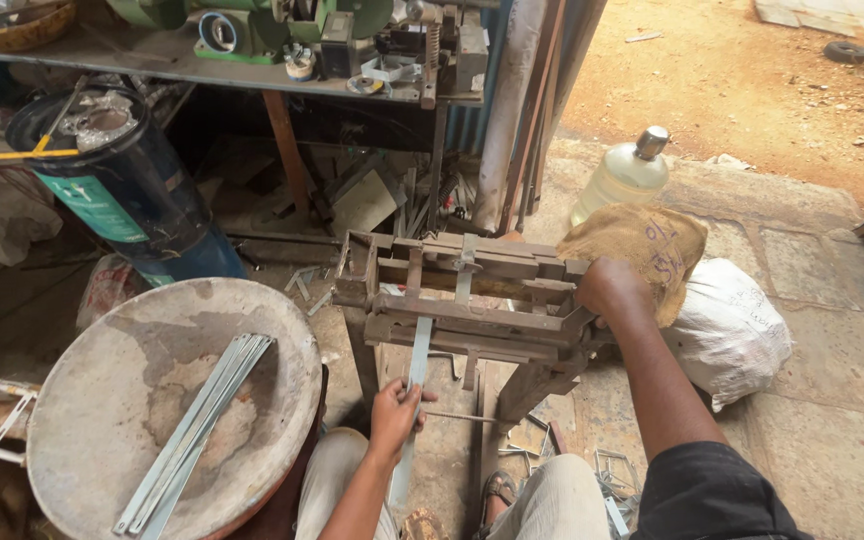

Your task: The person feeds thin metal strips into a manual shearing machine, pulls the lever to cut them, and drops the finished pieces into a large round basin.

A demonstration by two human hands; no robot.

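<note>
Closest to the camera, between the person's knees, the left hand [395,412] is wrapped around a thin grey metal strip [415,390] about midway along it, fingers curled round its edges, while the strip runs upward into the slot of a rusty hand-operated bending press [462,300] standing on angle-iron legs. Long, flat and narrow, the strip looks light but springy; it would likely flex if held by one end, so a grip near the press, as here, should keep it steady, and its cut edges may be sharp. Just to the left, a loose bundle of similar strips [197,430] lies slantwise across a round, worn metal drum lid [102,440]. Farther out, the right hand [612,290] is clenched at the right end of the press, apparently on a lever, though the handle itself is hidden under the fist. Beside that hand a burlap sack [642,250] drapes over a white bag [732,330], with a pale plastic jug [622,178] behind. At the far left stands a dark blue barrel [122,195].
</note>
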